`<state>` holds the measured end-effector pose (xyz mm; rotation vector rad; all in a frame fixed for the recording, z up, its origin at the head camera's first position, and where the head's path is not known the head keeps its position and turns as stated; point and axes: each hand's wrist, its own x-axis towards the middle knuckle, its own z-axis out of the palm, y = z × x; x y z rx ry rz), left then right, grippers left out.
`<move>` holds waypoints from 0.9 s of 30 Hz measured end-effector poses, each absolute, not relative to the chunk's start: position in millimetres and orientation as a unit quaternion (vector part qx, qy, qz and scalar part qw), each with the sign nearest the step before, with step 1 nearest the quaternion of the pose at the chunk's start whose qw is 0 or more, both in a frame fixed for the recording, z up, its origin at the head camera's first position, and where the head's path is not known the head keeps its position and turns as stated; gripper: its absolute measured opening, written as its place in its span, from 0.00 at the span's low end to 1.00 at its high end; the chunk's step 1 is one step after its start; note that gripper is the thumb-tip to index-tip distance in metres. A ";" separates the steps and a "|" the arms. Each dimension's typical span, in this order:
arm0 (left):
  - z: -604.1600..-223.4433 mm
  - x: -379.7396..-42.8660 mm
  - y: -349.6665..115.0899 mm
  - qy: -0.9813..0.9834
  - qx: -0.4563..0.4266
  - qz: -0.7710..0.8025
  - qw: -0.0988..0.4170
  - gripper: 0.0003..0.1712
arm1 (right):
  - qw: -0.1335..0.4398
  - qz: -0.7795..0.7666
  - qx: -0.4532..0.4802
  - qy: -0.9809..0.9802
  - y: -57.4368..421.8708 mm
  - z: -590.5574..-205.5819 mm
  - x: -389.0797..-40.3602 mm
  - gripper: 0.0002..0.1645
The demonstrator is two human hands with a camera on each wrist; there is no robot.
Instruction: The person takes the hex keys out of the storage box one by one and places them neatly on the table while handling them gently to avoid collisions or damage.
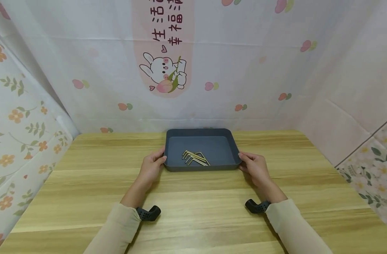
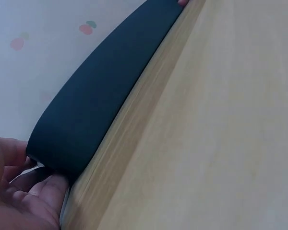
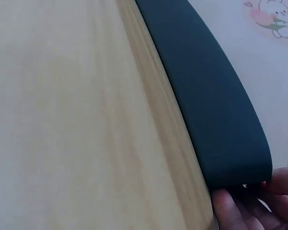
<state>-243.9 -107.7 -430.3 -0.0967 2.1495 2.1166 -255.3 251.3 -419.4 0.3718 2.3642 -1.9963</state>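
A dark grey rectangular tray [image 1: 212, 144] sits at the far side of the wooden table. Several gold L-shaped hex keys [image 1: 196, 157] lie in a loose, overlapping pile on its floor, left of the middle. My left hand [image 1: 150, 167] grips the tray's left end near the front corner, thumb at the rim. At the opposite end, my right hand [image 1: 256, 167] holds it the same way. Both wrist views show the tray's front wall [image 2: 96, 91] low against the tabletop, with fingers [image 3: 225, 206] curled at the corner.
The wooden tabletop [image 1: 193, 211] stretches in front of the tray and to both sides. Right behind the tray hangs a white curtain [image 1: 260, 70] with a rabbit print. Flowered cloth [image 1: 18, 141] borders the left side. Black wrist mounts [image 1: 149, 213] sit at both cuffs.
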 end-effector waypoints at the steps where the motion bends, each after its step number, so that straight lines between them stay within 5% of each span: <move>1: -430.4 -243.0 -107.5 0.710 -0.032 0.701 0.062 0.29 | 0.012 -0.640 0.117 0.760 251.6 -419.5 -254.3 0.25; 27: -430.4 -207.6 -112.5 0.723 -0.017 0.688 0.068 0.29 | -0.002 -0.608 0.085 0.789 249.5 -423.1 -215.4 0.25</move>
